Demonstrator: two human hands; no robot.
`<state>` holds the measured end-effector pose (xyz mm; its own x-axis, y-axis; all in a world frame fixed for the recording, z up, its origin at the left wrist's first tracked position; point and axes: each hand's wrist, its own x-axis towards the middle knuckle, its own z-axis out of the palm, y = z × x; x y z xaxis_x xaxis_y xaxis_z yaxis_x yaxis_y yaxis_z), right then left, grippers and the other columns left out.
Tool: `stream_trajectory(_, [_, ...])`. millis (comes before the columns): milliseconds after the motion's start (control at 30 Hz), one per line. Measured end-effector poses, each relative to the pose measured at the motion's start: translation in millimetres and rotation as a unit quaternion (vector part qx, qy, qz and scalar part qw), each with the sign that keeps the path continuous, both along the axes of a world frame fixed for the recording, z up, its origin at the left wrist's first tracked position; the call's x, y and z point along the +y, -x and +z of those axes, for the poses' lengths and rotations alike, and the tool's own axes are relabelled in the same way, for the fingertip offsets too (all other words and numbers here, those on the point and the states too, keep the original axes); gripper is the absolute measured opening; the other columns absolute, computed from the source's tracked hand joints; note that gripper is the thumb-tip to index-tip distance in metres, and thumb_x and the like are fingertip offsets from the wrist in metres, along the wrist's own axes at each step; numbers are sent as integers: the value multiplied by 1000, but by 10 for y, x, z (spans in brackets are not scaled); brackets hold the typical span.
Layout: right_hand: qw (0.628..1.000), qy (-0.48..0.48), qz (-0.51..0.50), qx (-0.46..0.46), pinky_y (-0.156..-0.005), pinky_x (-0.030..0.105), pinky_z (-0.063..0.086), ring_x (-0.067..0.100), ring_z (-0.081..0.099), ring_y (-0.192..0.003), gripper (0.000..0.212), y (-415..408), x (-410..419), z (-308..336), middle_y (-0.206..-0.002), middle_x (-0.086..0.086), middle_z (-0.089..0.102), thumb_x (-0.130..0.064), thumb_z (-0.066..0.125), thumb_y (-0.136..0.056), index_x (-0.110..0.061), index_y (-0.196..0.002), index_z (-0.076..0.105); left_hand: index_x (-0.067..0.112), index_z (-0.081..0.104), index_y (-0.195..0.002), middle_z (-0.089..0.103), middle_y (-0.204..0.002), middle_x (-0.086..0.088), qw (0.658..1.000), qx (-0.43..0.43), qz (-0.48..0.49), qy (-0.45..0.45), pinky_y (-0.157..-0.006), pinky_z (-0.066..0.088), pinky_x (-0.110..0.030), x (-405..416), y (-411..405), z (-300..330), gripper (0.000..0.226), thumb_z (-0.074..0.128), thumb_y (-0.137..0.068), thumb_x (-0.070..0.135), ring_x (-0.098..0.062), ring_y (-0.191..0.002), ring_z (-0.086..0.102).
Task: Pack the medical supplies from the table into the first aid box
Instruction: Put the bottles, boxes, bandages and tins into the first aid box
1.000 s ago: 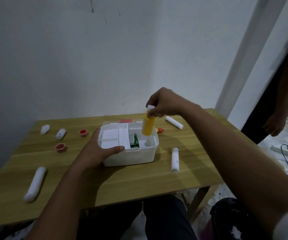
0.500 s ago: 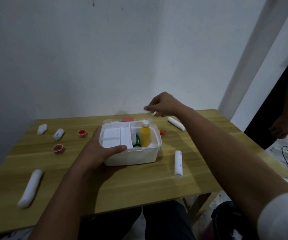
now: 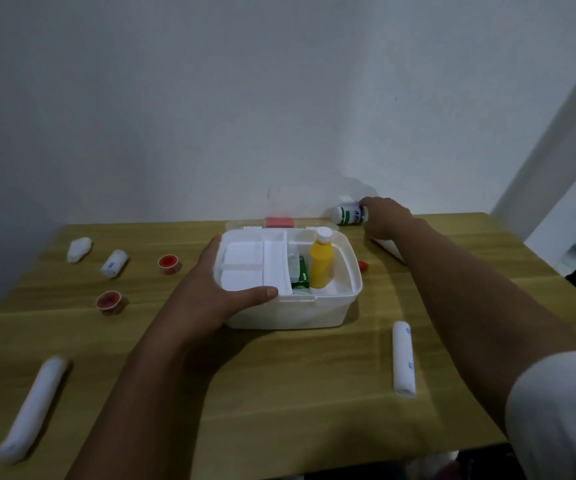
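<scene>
White open box [image 3: 290, 311] mid-bench [image 3: 279, 393], yellow bottle [image 3: 321, 265] with white cap upright inside beside green packet [image 3: 301, 277]. Left hand [image 3: 210, 292] clasping box's left rim, thumb over the edge. Right hand [image 3: 385, 220] at far edge, fingers closed around small white green-labelled bottle [image 3: 348, 215].

Wooden table [image 3: 279, 393] against a plain white wall [image 3: 210, 98].
</scene>
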<state>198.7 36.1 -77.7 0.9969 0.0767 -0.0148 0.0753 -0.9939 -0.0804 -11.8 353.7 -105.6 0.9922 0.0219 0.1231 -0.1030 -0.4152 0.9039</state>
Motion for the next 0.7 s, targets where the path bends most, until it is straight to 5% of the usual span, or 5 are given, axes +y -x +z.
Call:
stream_trajectory(233, [1000,-10,-21,-19,-94,44,56,31,65,-107,47,-140,-4,-68,-119,11,70,-15,79,-81,-15,-127,69,64,34,-142,53,-131,37,1000,-24,-9,10,-81,54,-24,54,13,-82,109,90,-49,74,10,-116,52])
stream_trajectory(433, [998,-52,9,-41,-86,38,57,27,70,-96,42,120,-77,422,-105,11,77,-20,92,-73,-8,-112,79,55,32,-152,55,-142,21,993,-14,-84,77,-96,57,-45,110,-14,-170,117,102,-60,38,-8,-130,55])
stream_trajectory(600, [994,-110,16,-19,-70,34,64,20,78,-77,32,525,-138,1087,-73,6,78,-25,94,-72,-8,-97,81,60,32,-149,52,-141,26,995,1,-45,91,-97,57,-45,66,40,-151,122,102,-50,52,-11,-130,52])
stream_trajectory(700, [986,-163,35,-3,-64,32,64,12,78,-69,30,795,-94,1447,-71,4,79,-23,93,-74,-10,-96,78,60,33,-150,51,-147,21,994,8,-39,105,-99,55,-51,76,153,-150,124,104,-48,49,-15,-132,51])
